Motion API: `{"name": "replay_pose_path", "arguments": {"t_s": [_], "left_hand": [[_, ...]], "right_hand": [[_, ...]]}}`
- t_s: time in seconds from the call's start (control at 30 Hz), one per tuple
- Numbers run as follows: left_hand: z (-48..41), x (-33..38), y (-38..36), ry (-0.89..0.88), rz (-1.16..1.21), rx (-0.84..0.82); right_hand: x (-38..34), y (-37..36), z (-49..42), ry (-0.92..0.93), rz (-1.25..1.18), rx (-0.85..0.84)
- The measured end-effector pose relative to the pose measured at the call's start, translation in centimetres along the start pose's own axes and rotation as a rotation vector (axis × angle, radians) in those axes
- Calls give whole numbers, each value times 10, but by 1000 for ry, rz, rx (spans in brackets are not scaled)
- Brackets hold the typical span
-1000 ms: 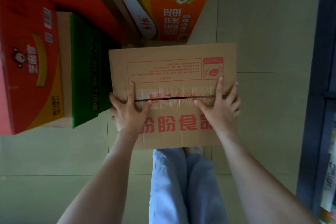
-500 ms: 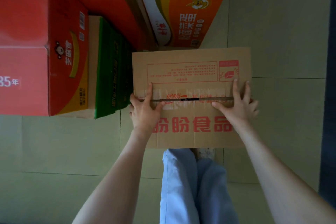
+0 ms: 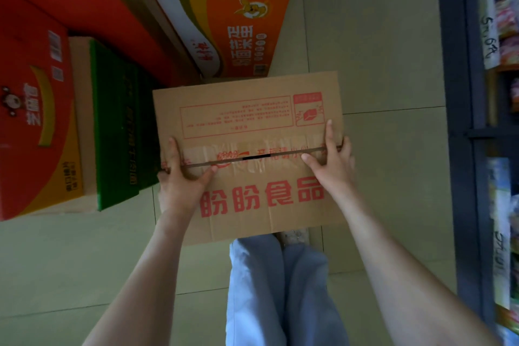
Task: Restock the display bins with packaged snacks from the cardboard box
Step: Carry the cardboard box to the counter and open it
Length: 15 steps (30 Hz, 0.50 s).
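Note:
A brown cardboard box (image 3: 247,121) with red print stands on the floor in front of my legs. Its top flaps are closed, with torn clear tape along the centre seam and a small dark gap in the middle. My left hand (image 3: 181,182) grips the box at its left edge, thumb on the seam and fingers down the side. My right hand (image 3: 332,160) rests at the right end of the seam, fingers spread over the top and right edge. The box's contents are hidden.
Stacked cartons stand to the left and beyond: a red one (image 3: 31,109), a green one (image 3: 118,126) and an orange one (image 3: 238,34). A dark shelf frame (image 3: 460,109) with packaged snacks (image 3: 505,22) runs down the right side. Pale floor tiles (image 3: 379,36) lie between.
The view has swung back to the right, so the shelf is visible again. Both hands have stayed on the seam with hardly any shift, and the flaps remain closed.

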<state>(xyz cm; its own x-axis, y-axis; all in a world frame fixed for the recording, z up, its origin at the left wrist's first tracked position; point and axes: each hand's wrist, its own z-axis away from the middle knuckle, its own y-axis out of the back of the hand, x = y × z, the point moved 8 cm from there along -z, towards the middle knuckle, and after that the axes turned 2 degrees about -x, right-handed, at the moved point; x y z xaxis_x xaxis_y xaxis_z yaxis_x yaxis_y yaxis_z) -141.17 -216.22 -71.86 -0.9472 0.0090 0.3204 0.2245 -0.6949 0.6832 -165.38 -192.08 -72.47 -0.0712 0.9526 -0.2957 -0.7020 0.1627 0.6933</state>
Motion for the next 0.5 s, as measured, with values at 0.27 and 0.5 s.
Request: {"name": "replay_pose_path", "arguments": {"t_s": [0.27, 0.5], "left_hand": [[38, 29, 51, -54, -41, 63], [135, 52, 147, -138, -43, 61]], "right_hand": [[-19, 50, 40, 29, -10, 111], [-39, 122, 156, 67, 0, 164]]}}
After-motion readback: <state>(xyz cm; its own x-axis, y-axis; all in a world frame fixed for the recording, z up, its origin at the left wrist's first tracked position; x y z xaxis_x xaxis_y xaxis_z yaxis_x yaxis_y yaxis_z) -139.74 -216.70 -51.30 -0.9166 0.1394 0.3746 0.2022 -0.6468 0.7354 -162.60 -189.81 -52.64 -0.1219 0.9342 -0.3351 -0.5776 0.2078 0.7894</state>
